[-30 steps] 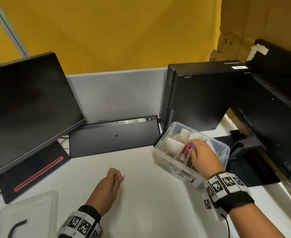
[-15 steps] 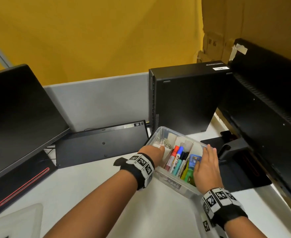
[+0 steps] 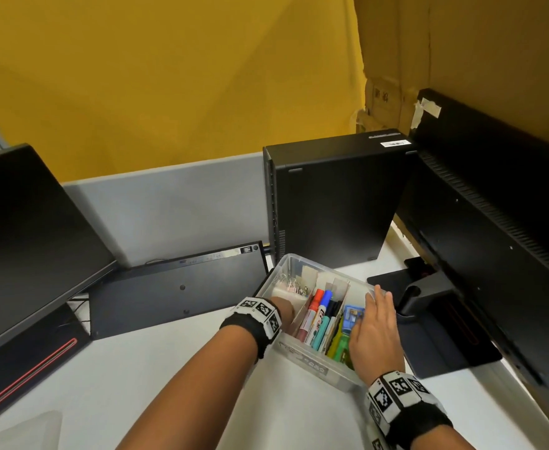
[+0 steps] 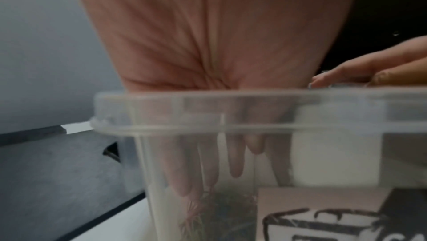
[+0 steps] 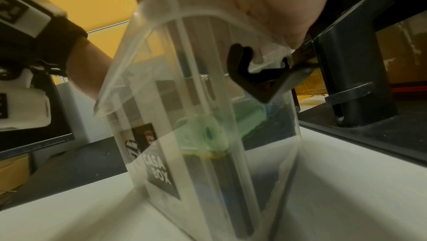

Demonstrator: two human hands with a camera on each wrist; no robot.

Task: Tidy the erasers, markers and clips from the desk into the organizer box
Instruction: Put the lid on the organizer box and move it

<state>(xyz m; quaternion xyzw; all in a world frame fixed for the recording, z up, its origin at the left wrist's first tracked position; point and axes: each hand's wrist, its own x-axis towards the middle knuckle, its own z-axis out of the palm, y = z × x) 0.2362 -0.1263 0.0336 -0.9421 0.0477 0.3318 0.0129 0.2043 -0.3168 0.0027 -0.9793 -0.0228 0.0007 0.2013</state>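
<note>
Clear plastic organizer box (image 3: 302, 358) is being steadied by the flat right hand (image 3: 375, 332) while the left hand (image 4: 208, 153), fingers straight, is reaching inside to release clips (image 3: 294, 285).

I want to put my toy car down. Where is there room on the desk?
The bare white desk in front of the keyboard, left of the organizer box, is free. It is crowded by the box: both hands are there, left hand inside, right hand on top, monitor stand beside.
</note>
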